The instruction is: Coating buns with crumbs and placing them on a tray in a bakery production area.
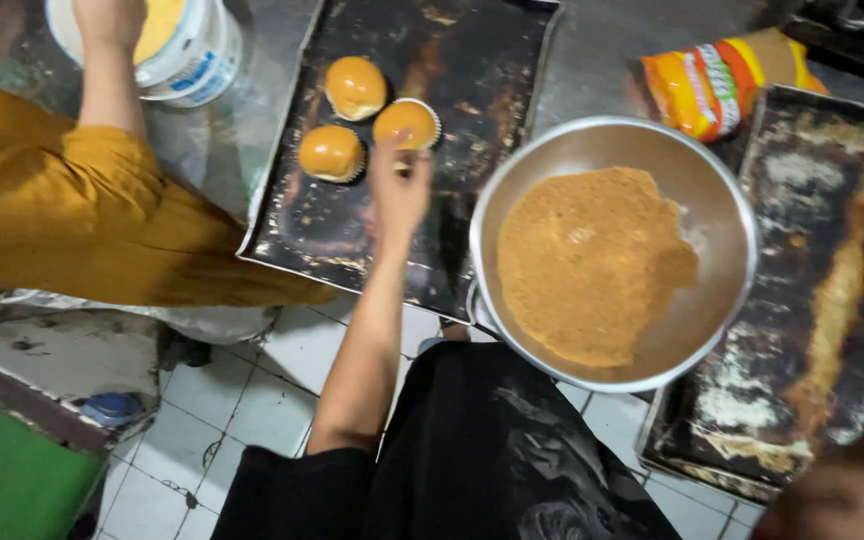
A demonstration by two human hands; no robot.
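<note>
On dark baking tray (472, 60), left side of tabletop (602, 60): left hand (398, 190) at bun (406, 123), fingers on its near edge; grip unclear. Two buns (355, 86) (330, 152) alongside, grouped. Bowl (732, 215) of brown crumbs (587, 265) close by, within reach. Right hand (852, 480) blurred at lower right, fingers' state indiscernible.

Bowl: big steel bowl (727, 200) centre-right, heaped w/ brown crumbs (587, 265), overlapping the edge of a second burnt tray (832, 300) on the right.
Packet: orange snack bag (717, 85) lying behind the bowl.
Tub: white tub (197, 55) top left, co-worker in a mustard sleeve (72, 215) reaching into it.
Floor: white tiles (262, 400), green mat (27, 480) in the corner.
</note>
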